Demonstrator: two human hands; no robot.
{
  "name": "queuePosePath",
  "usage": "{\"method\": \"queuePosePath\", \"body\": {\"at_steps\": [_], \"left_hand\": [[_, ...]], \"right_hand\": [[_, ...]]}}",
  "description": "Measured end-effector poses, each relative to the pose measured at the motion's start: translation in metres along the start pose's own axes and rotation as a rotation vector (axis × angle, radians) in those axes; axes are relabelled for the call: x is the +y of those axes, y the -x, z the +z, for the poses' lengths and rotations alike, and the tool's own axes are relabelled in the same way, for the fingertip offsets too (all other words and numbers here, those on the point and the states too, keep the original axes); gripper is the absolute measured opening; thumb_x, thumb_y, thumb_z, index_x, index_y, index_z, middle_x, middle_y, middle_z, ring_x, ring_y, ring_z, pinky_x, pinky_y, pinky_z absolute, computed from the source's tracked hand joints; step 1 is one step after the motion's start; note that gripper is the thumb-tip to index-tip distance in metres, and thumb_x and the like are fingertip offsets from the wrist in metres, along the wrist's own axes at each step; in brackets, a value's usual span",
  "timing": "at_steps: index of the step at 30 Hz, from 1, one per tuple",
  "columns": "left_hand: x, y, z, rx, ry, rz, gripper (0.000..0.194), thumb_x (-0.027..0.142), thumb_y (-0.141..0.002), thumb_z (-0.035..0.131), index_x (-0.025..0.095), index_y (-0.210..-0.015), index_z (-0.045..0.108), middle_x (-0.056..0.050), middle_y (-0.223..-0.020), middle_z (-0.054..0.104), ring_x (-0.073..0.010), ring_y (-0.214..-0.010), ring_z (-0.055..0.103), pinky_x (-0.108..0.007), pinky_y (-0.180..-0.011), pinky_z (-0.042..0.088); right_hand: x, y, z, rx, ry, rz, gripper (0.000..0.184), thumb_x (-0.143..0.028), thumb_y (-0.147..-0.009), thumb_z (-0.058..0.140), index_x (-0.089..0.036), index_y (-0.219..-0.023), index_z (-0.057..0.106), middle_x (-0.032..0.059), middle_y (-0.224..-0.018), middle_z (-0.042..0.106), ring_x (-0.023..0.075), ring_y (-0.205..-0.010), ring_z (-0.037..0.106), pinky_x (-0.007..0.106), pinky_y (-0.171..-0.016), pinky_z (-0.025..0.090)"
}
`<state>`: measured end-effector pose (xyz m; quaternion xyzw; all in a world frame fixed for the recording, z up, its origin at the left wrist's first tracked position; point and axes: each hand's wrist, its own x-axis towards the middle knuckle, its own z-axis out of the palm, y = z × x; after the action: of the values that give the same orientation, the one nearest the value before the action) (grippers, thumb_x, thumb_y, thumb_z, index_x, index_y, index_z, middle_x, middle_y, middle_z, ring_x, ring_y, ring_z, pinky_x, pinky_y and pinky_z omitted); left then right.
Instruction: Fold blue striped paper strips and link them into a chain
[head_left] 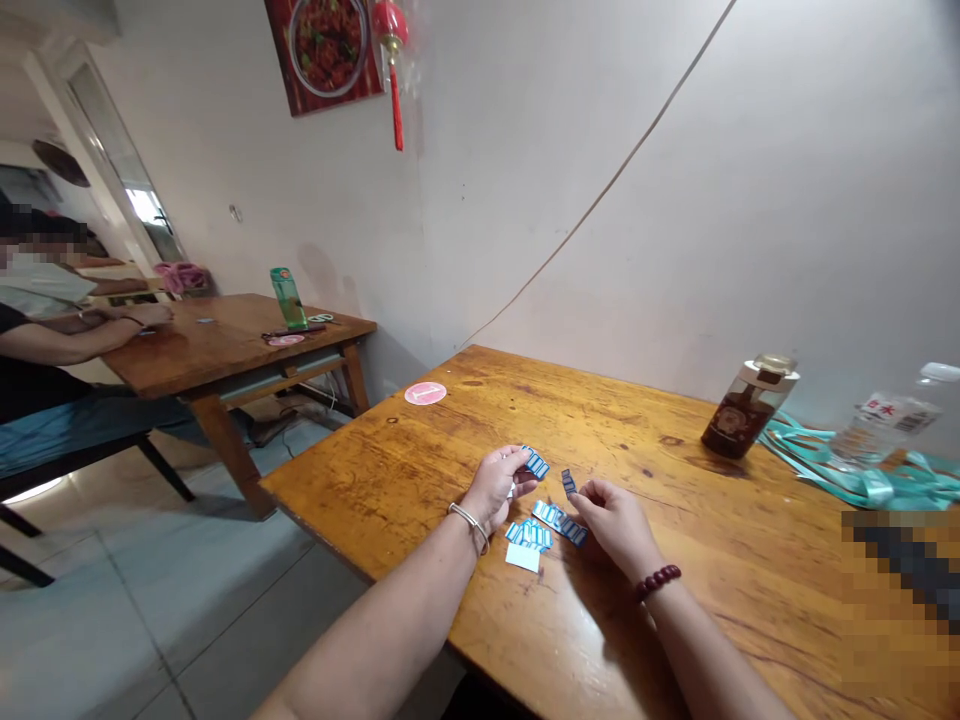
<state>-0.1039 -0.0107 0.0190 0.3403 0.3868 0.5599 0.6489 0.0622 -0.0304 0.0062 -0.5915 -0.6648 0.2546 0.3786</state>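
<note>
My left hand (495, 488) is closed on a blue-and-white strip (536, 463) of small joined rectangles, held just above the wooden table (645, 560). Between the thumb and fingers of my right hand (616, 522) is a shorter, darker blue strip (568, 483). Below both hands, a row of similar blue-and-white pieces (555, 518) lies on the wood, and a loose, overlapping pile (529, 535) sits nearer to me. A plain white rectangle (523, 557) rests at the pile's near edge. The print on the pieces is too small to read.
A brown drink bottle (739, 410), teal ribbon (874, 487) and a clear plastic bottle (885, 425) stand at the right by the wall. A pink round sticker (425, 393) is on the far left corner. At another table (202, 350), people sit near a green bottle (289, 300).
</note>
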Motion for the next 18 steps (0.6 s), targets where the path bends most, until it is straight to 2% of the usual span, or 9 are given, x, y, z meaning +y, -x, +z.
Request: {"method": "queuePosePath", "body": {"at_steps": [3, 6, 11, 15, 18], "left_hand": [[0.001, 0.000, -0.001, 0.002, -0.005, 0.004, 0.020, 0.030, -0.065, 0.060, 0.014, -0.074, 0.053, -0.001, -0.070, 0.057, -0.0074, -0.060, 0.054, -0.016, -0.051, 0.043], [0.002, 0.001, -0.001, 0.022, -0.005, -0.003, 0.021, 0.030, -0.064, 0.060, 0.014, -0.074, 0.052, -0.001, -0.069, 0.056, -0.0077, -0.060, 0.055, -0.016, -0.050, 0.043], [0.002, -0.001, -0.003, 0.024, -0.003, 0.009, 0.022, 0.031, -0.065, 0.060, 0.014, -0.076, 0.052, -0.002, -0.070, 0.057, -0.0082, -0.061, 0.056, -0.015, -0.050, 0.042], [0.001, -0.002, -0.005, 0.009, -0.019, 0.014, 0.021, 0.032, -0.065, 0.059, 0.014, -0.075, 0.051, -0.002, -0.071, 0.058, -0.0084, -0.062, 0.056, -0.015, -0.050, 0.042], [0.001, -0.003, -0.006, 0.021, -0.029, 0.013, 0.022, 0.031, -0.065, 0.059, 0.014, -0.075, 0.051, -0.002, -0.070, 0.057, -0.0082, -0.061, 0.056, -0.015, -0.049, 0.042]], "right_hand": [[-0.002, -0.004, 0.000, -0.004, 0.203, -0.072, 0.022, -0.037, -0.071, 0.045, -0.020, -0.063, 0.055, -0.0004, -0.057, 0.055, 0.0132, -0.055, 0.048, 0.022, -0.049, 0.030], [-0.006, 0.001, -0.005, 0.015, 0.313, -0.081, 0.020, -0.033, -0.071, 0.044, -0.022, -0.079, 0.058, 0.0008, -0.069, 0.058, 0.0145, -0.064, 0.051, 0.022, -0.053, 0.031], [-0.008, 0.015, -0.010, -0.074, 0.439, -0.076, 0.018, -0.034, -0.070, 0.046, -0.021, -0.070, 0.058, 0.0029, -0.072, 0.058, 0.0132, -0.059, 0.049, 0.023, -0.049, 0.027], [-0.002, 0.020, -0.005, -0.099, 0.391, -0.077, 0.009, -0.028, -0.063, 0.053, -0.020, -0.062, 0.056, 0.0030, -0.065, 0.058, 0.0136, -0.056, 0.048, 0.023, -0.048, 0.025], [0.004, 0.020, -0.001, -0.101, 0.178, -0.029, 0.011, -0.027, -0.061, 0.056, -0.019, -0.054, 0.053, -0.0002, -0.053, 0.055, 0.0128, -0.051, 0.047, 0.023, -0.046, 0.027]]}}
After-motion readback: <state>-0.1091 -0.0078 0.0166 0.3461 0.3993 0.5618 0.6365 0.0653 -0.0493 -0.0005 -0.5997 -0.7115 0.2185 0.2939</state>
